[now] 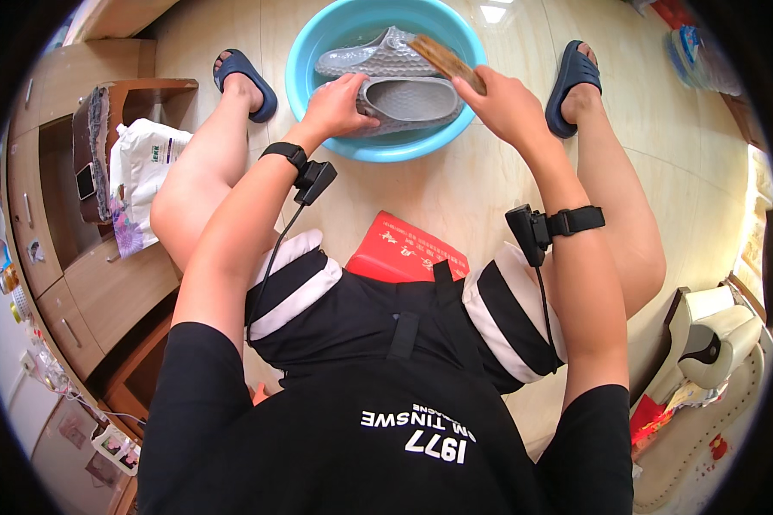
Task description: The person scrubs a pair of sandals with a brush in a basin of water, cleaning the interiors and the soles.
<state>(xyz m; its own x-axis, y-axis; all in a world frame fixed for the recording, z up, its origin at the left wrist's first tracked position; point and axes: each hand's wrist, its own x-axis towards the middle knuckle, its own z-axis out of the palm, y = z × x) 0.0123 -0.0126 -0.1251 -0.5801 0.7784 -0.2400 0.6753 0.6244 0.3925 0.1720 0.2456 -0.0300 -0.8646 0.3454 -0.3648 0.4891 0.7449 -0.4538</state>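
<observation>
A light-blue basin [299, 94] of water stands on the floor between my feet. Two grey clogs with bumpy surfaces lie in it: the nearer clog [442, 116] shows its opening upward, and the farther clog [365, 58] rests behind it. My left hand [339, 107] grips the left end of the nearer clog, thumb toward me. Above the basin's right side, my right hand [502, 103] is closed around a brown wooden brush [438, 58]. The brush slants over the right end of the farther clog; its bristles cannot be made out.
I sit on a red stool [395, 249]. My feet, in dark blue slides [262, 81], flank the basin. On the left are wooden cabinets [86, 292] and a white bag [142, 172]. A cream-coloured seat [713, 343] stands at the right.
</observation>
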